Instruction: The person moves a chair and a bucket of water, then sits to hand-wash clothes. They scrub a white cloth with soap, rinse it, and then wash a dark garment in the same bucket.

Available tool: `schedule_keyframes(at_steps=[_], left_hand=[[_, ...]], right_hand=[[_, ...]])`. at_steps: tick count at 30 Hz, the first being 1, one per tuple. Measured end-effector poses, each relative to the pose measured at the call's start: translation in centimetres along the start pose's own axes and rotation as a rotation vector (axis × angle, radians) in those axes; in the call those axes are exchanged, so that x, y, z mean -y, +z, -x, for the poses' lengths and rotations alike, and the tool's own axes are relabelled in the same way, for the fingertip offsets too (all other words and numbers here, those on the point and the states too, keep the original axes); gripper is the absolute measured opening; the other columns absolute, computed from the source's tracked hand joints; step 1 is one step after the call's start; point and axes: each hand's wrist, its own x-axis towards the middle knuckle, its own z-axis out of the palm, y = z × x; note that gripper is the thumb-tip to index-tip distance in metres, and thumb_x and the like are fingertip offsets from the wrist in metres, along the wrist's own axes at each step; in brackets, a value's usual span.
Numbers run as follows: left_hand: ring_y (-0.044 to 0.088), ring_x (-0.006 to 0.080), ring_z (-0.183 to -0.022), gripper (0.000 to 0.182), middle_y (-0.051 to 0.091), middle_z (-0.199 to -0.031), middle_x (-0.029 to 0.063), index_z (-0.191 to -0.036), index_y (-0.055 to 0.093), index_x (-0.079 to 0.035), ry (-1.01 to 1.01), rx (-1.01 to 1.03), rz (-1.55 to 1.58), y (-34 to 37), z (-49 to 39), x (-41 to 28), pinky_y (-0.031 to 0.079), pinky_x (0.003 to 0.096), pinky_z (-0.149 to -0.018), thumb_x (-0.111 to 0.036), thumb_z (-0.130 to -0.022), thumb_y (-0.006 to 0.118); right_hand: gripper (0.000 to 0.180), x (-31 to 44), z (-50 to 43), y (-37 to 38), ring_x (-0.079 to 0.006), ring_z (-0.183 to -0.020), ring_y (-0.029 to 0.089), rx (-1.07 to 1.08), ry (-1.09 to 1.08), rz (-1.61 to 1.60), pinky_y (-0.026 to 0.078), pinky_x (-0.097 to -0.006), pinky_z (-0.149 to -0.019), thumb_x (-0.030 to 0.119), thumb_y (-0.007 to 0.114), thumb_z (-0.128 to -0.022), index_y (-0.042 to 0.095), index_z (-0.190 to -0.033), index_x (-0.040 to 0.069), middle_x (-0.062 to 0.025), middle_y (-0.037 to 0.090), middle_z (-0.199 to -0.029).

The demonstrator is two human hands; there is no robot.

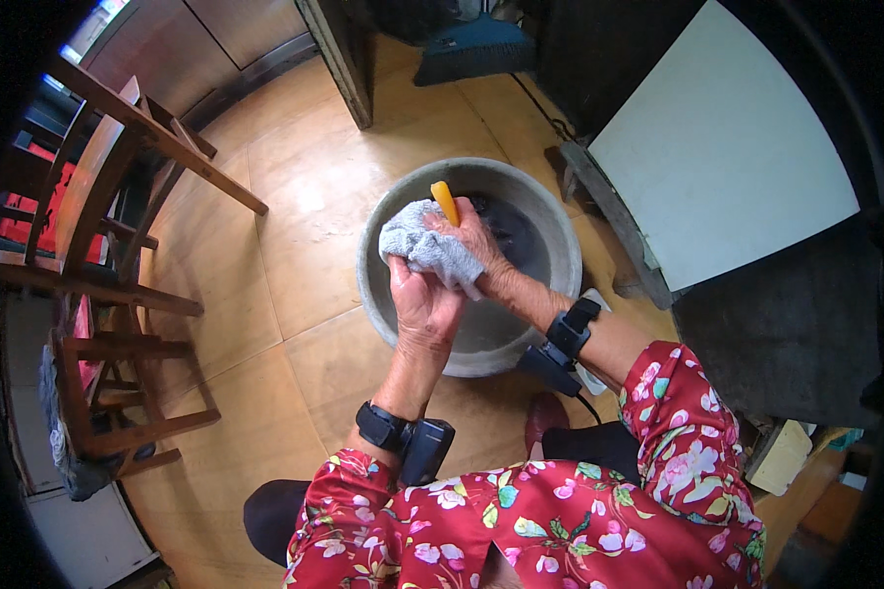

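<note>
A light grey terry cloth (426, 237) is bunched above a round grey basin (369, 309) on the floor. My left hand (421, 302) supports the cloth from below, palm up, with its fingers hidden under the folds. Over the cloth, my right hand (471, 234) grips a yellow handle-like piece (444, 200) that sticks up past the fingers. What the yellow piece belongs to is hidden by the hand and cloth. Cloudy water (519, 243) fills the lower part of the basin, and dark shapes in it are too unclear to name.
Wooden chairs (129, 294) stand at the left. A blue broom (479, 48) is at the back, near a wooden door edge (342, 66). On the right is a pale board (729, 147) beside a low wooden stand (622, 221). My shoe (546, 421) is close to the basin.
</note>
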Motion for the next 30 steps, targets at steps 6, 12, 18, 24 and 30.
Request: schedule_keyframes(at_steps=[6, 12, 18, 24, 30], left_hand=[[0.051, 0.0240, -0.107, 0.041, 0.054, -0.116, 0.0084, -0.118, 0.048, -0.006, 0.059, -0.044, -0.168, 0.1, -1.0, -1.8, 0.037, 0.0392, -0.097, -0.036, -0.093, 0.035], [0.052, 0.0228, -0.102, 0.038, 0.054, -0.113, 0.0098, -0.117, 0.047, -0.004, 0.061, -0.117, -0.626, -1.0, -0.7, -3.4, 0.040, 0.0382, -0.093, -0.025, -0.085, 0.053], [0.055, 0.0226, -0.100, 0.040, 0.057, -0.109, 0.0090, -0.115, 0.049, -0.005, -0.170, -0.072, -0.496, -2.6, -1.2, -3.0, 0.042, 0.0382, -0.091, -0.029, -0.085, 0.056], [0.056, 0.0199, -0.092, 0.028, 0.058, -0.101, 0.0092, -0.106, 0.054, -0.003, -0.132, -0.160, -0.627, -3.2, -1.2, -2.9, 0.047, 0.0354, -0.081, -0.020, -0.083, 0.056], [0.055, 0.0204, -0.091, 0.030, 0.057, -0.099, 0.0084, -0.107, 0.053, -0.004, -0.191, -0.167, -0.491, -2.6, -1.2, -2.7, 0.047, 0.0357, -0.081, -0.022, -0.082, 0.057]], right_hand=[[0.024, -1.0, 0.5, -2.1, -0.0125, -0.082, 0.054, -0.076, -0.087, -0.091, 0.043, -0.0249, -0.073, 0.022, 0.054, -0.086, 0.050, -0.100, 0.004, -0.0055, 0.057, -0.088], [0.021, 2.0, 2.1, -6.0, -0.0068, -0.066, 0.054, -0.087, -0.050, -0.186, 0.045, -0.0192, -0.059, 0.026, 0.057, -0.086, 0.056, -0.094, 0.006, -0.0025, 0.059, -0.077], [0.019, 4.8, 3.6, -4.4, -0.0066, -0.069, 0.052, 0.333, 0.069, -0.380, 0.045, -0.0213, -0.063, 0.020, 0.060, -0.083, 0.057, -0.093, 0.005, 0.0009, 0.055, -0.076], [0.016, 4.6, 2.6, -4.5, -0.0058, -0.059, 0.049, 0.218, 0.110, -0.307, 0.042, -0.0202, -0.052, 0.022, 0.061, -0.081, 0.054, -0.082, 0.008, 0.0008, 0.052, -0.066], [0.022, 3.7, 3.4, -3.8, -0.0109, -0.070, 0.054, 0.317, -0.047, -0.075, 0.046, -0.0241, -0.065, 0.021, 0.065, -0.078, 0.057, -0.090, 0.005, -0.0019, 0.055, -0.077]])
